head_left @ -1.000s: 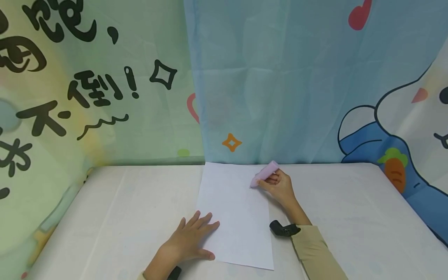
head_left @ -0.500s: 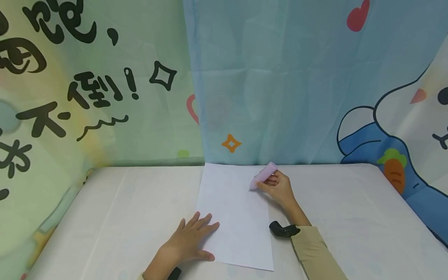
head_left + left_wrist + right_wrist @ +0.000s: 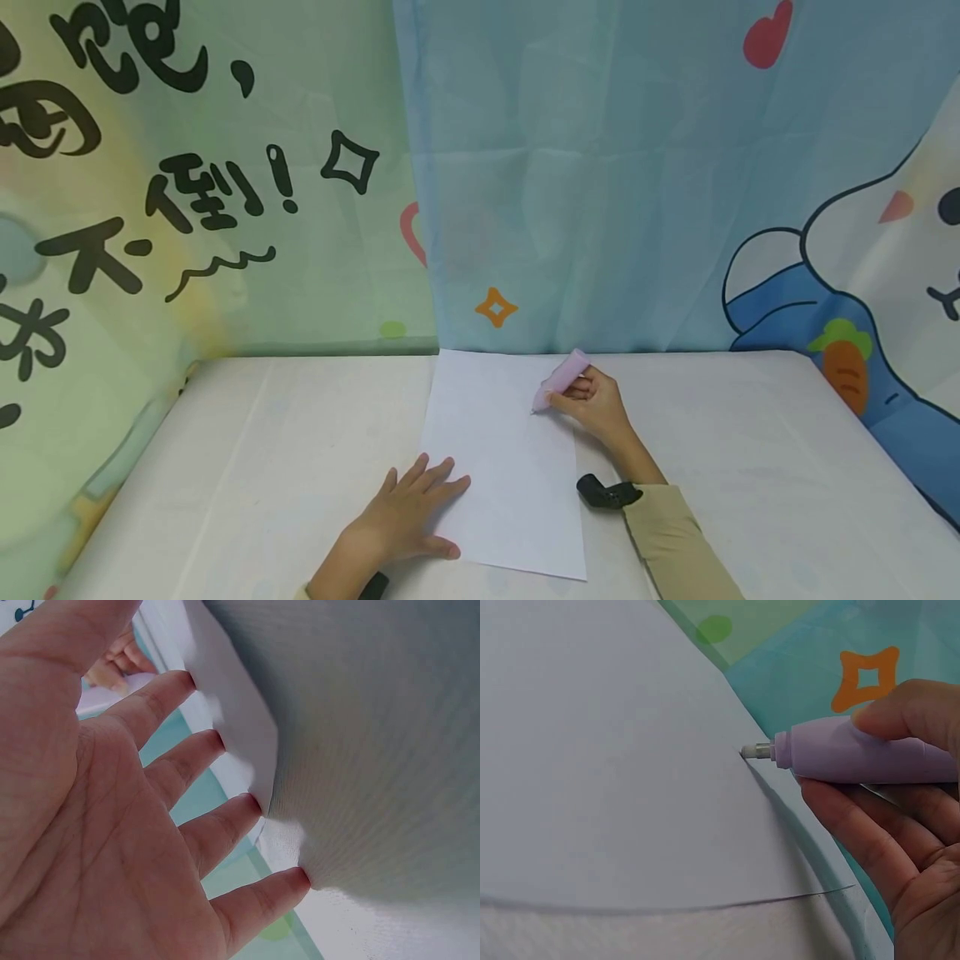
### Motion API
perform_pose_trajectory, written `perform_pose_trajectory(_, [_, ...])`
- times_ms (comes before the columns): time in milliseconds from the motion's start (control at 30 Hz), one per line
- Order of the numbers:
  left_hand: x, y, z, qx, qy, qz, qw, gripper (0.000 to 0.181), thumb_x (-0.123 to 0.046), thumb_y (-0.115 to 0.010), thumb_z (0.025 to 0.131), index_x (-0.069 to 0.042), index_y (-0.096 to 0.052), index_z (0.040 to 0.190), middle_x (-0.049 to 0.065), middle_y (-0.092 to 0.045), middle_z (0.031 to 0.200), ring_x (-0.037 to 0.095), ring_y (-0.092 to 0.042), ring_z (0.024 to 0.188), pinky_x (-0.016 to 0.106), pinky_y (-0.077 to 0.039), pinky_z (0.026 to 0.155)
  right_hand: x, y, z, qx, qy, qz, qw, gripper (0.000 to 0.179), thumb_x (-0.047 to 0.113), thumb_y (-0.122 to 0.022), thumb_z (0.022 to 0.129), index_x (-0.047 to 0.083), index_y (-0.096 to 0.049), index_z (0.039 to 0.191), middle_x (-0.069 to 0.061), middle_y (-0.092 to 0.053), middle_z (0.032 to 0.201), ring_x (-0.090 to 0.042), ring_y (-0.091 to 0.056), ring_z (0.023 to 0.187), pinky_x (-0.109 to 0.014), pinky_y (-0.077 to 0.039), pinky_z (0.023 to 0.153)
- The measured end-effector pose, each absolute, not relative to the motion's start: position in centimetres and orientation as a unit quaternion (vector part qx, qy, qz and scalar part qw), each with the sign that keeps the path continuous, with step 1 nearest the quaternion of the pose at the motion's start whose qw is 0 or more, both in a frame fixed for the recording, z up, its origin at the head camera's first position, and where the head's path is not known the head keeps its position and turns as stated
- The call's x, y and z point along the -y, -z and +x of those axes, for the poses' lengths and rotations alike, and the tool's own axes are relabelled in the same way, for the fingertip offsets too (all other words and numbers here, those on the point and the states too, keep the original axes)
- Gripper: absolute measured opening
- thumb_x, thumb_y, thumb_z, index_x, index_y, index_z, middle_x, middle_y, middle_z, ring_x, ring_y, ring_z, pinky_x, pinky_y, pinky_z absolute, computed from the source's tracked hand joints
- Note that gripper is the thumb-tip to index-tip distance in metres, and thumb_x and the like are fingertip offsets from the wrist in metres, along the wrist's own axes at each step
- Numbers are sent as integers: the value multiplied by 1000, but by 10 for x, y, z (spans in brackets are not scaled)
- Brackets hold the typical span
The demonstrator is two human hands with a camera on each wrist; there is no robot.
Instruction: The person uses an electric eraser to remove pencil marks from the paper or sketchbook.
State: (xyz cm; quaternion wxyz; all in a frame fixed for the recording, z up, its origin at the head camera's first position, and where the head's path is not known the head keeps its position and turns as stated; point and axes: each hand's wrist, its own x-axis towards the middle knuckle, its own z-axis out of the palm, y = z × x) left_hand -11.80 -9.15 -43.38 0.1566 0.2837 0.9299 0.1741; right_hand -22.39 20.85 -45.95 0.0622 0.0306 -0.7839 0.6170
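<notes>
A sheet of white paper [image 3: 502,483] lies on the table. My left hand [image 3: 401,517] rests with spread, straight fingers over its lower left edge; in the left wrist view several fingertips [image 3: 214,740] press on the paper [image 3: 244,712] and the little finger touches the tablecloth. Near the sheet's right edge my right hand [image 3: 600,412] grips a thick lilac electric eraser [image 3: 561,381], tilted with its tip down. The right wrist view shows the thumb on top of the electric eraser [image 3: 832,750], fingers beneath, and its small whitish tip in a metal holder right at the paper.
The table [image 3: 262,458] has a white cloth. Behind it hang a green printed backdrop [image 3: 322,275] and a blue printed backdrop [image 3: 600,208]. A black wrist device [image 3: 607,492] sits at the right sleeve [image 3: 675,533].
My right hand has drawn the electric eraser slightly toward me and to the left, with its tip at the paper. The left hand and the sheet have stayed in place.
</notes>
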Motion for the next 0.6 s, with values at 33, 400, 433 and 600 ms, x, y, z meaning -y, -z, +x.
perform_pose_trajectory(33, [92, 434, -118, -930, -174, 284, 157, 82, -44, -77, 76, -19, -44, 147, 10, -36, 156, 40, -25, 145, 69, -23, 109, -209, 459, -224, 785, -616, 31, 61, 40, -7, -73, 78, -18, -54, 112, -25, -69, 95, 3, -63, 71, -14, -54, 66])
perform_pose_trajectory(400, [92, 434, -118, -930, -172, 286, 154, 82, -45, -77, 76, -19, -44, 147, 10, -35, 156, 40, -25, 145, 69, -23, 109, -209, 460, -225, 792, -607, 18, 63, 43, -3, -74, 79, -16, -53, 114, -25, -69, 97, 4, -62, 71, -14, -53, 66])
perform_pose_trajectory(433, [92, 434, -118, -930, -173, 286, 155, 82, -44, -77, 76, -19, -44, 147, 10, -35, 156, 40, -25, 145, 69, -23, 109, -209, 460, -225, 791, -608, 19, 64, 43, -3, -74, 79, -17, -53, 114, -26, -69, 97, 4, -63, 71, -14, -53, 66])
perform_pose_trajectory(600, [92, 435, -118, -930, -173, 284, 157, 82, -45, -77, 76, -20, -44, 147, 10, -35, 156, 40, -25, 145, 69, -23, 109, -209, 461, -226, 791, -607, 20, 76, 41, -5, -74, 78, -17, -54, 112, -28, -68, 97, 5, -62, 71, -13, -53, 67])
